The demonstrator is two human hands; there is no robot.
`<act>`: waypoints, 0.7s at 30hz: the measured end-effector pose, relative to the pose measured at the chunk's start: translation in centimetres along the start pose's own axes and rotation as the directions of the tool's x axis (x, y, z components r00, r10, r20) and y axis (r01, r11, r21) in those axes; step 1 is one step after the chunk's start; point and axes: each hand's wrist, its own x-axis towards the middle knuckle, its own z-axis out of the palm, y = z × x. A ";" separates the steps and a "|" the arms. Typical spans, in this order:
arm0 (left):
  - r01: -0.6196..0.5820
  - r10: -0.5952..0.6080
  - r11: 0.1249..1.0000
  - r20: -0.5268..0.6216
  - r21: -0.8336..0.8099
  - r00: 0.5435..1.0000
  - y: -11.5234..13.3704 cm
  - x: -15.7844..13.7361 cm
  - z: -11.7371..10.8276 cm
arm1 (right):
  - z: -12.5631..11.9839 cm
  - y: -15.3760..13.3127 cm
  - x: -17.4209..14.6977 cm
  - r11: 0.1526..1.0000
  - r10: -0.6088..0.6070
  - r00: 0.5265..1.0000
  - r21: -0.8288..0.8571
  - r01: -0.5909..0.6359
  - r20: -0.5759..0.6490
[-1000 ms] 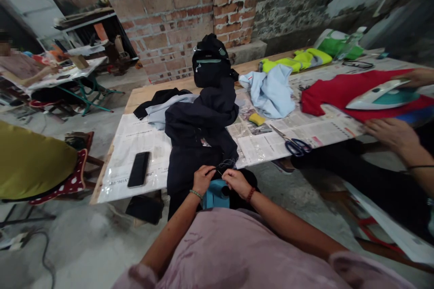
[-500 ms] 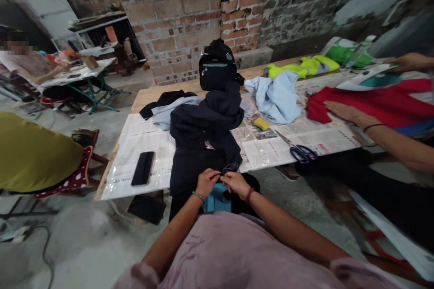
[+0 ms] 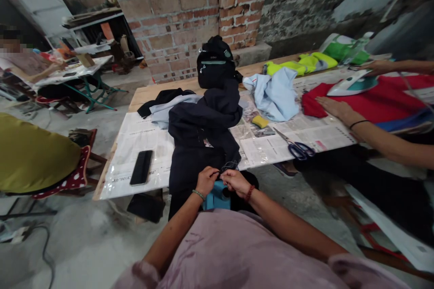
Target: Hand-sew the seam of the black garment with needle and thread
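A dark navy garment (image 3: 190, 160) lies bunched on the table and hangs over its front edge toward me. At that edge my left hand (image 3: 206, 181) is closed, pinching the dark cloth between thumb and fingers. Close beside it, my right hand (image 3: 237, 184) is closed in a pinch. Loops of thin pale thread (image 3: 231, 164) rise by its fingertips and lie against the dark cloth. Whether a needle is between the fingers is too small to tell. Below both hands, a blue box-like object (image 3: 214, 199) with a dark round part sits at my lap.
Newspaper (image 3: 118, 162) covers the table, with a phone (image 3: 141, 167) at left. Scissors (image 3: 298, 148), a yellow sponge (image 3: 260, 121), a light-blue garment (image 3: 276, 95) and a black backpack (image 3: 217, 65) lie around. At right, a co-worker's hand holds an iron (image 3: 354, 83) on red cloth (image 3: 396, 101).
My hands have drawn slightly apart at the fingertips. At right, the co-worker's iron has moved left and nearer on the red cloth. The view has shifted slightly.
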 end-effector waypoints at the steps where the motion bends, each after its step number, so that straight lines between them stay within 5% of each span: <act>1: 0.009 -0.009 1.000 -0.004 0.000 1.000 0.0 0.0 0.0 | -0.1 0.0 -0.1 1.000 -0.002 1.000 0.001 0.002 0.004; 10: 0.072 -0.072 0.996 -0.008 -0.059 0.997 -0.1 0.6 -0.4 | -1.2 0.1 -1.6 0.997 0.022 0.998 -0.073 -0.018 0.060; 21: 0.069 -0.066 0.995 0.039 -0.070 0.997 0.2 0.5 -0.8 | -1.0 -2.2 -1.5 0.955 -0.116 0.948 0.294 0.025 0.297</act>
